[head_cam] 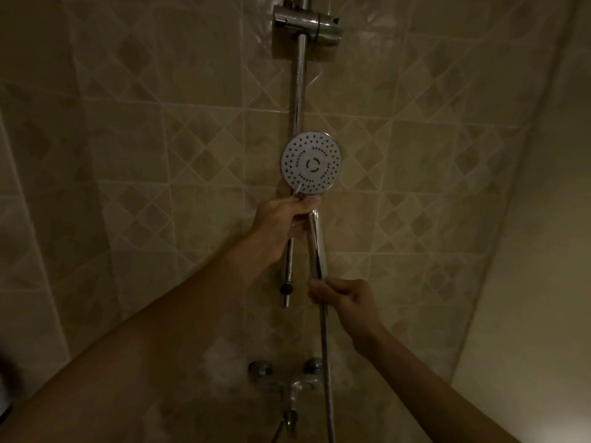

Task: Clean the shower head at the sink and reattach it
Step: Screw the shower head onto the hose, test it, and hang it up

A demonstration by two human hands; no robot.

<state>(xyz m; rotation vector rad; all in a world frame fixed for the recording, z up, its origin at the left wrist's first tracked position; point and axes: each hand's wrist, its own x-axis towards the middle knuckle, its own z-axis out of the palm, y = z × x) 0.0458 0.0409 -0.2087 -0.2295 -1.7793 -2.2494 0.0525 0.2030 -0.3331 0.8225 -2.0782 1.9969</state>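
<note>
The shower head (311, 163) sits in front of the wall rail (297, 100), well below the slider bracket (308, 25). It looks light, rigid and probably slick; the handle is the sensible hold. The left hand (281, 219) wraps the neck, grip closed. The right hand (343, 294) pinches the handle's base where the hose (327, 362) joins.

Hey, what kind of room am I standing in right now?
Most likely a bathroom shower area. The walls are covered in beige tile, a chrome slide rail runs up the wall, and a round shower head on a metal hose hangs above a wall mixer tap.
</note>
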